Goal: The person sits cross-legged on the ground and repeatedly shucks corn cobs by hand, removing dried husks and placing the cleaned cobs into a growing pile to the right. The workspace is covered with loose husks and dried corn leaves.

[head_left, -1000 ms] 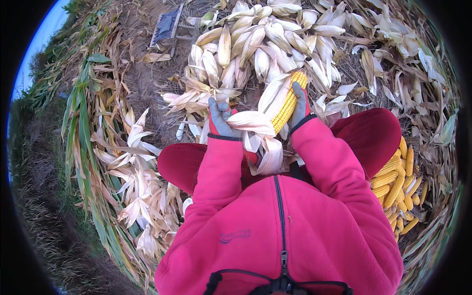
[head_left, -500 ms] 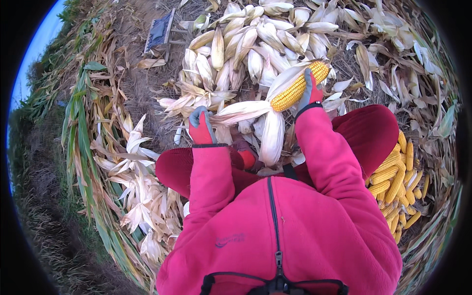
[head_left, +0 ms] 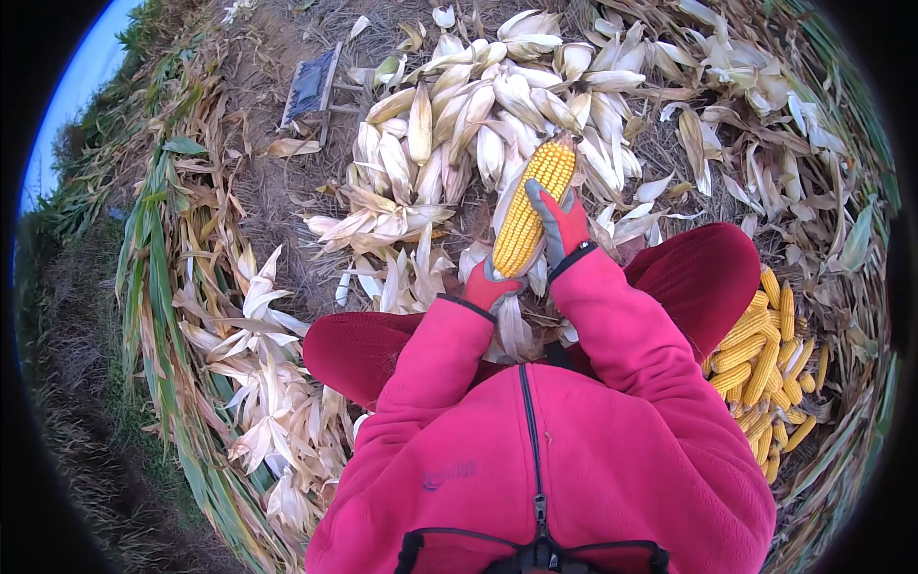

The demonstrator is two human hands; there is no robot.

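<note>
A yellow ear of corn (head_left: 533,206) is held at a slant in front of me, its kernels bare on the upper side and some pale husk showing along its edge and below its base. My right hand (head_left: 562,222), in a red and grey glove, grips the ear from its right side, thumb across the kernels. At the lower end, my left hand (head_left: 486,285), in a matching glove, is closed around the base; its fingers are partly hidden. Loose husk (head_left: 513,330) hangs under the hands. Just beyond lies a pile of unhusked corn ears (head_left: 478,105).
Bare yellow cobs (head_left: 760,364) are heaped by my right knee. Stripped husks (head_left: 277,402) lie to my left. A small stool with a dark seat (head_left: 311,86) stands at the far left. Cut corn stalks (head_left: 158,277) ring the spot where I sit.
My left hand has moved right and closed at the ear's base, no longer out left with a strip of husk. The right hand has brought the ear left and slightly nearer, tipped more upright.
</note>
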